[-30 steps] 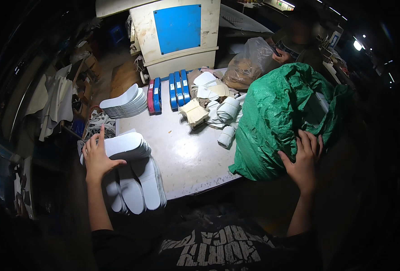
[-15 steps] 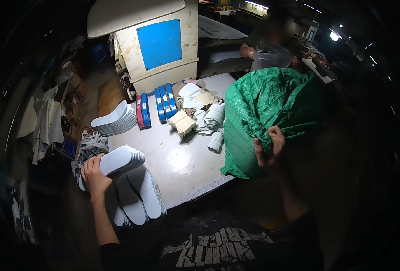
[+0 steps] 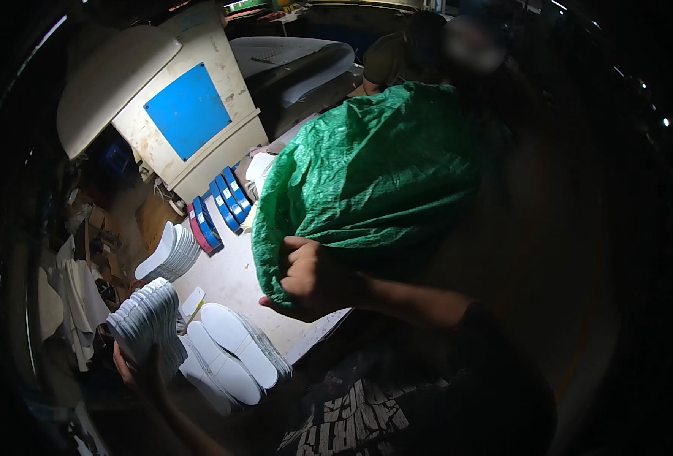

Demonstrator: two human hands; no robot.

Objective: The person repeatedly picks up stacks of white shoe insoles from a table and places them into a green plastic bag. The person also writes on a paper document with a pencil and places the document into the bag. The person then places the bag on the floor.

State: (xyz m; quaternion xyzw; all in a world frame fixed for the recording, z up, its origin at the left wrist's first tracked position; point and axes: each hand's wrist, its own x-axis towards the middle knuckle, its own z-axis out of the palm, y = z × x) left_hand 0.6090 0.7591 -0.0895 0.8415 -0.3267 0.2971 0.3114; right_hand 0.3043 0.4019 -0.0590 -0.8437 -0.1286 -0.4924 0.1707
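My left hand grips a thick stack of white insoles, held tilted at the table's left edge; most of its fingers are hidden by the stack. Closed on the edge of a large green woven sack is my right hand, which draws the fabric out over the table's right side. More insole stacks lie at the table's near left corner, beside the held ones. Another stack of insoles stands farther back at the left edge.
Blue and red cutting dies stand in a row on the white table. A cream machine housing with a blue panel rises behind. White scraps are partly hidden by the sack. Another person is beyond the sack.
My left hand has lifted its insole stack and tipped it more upright. My right hand has pulled the sack's edge left across the table, covering most of the scraps. The view has turned.
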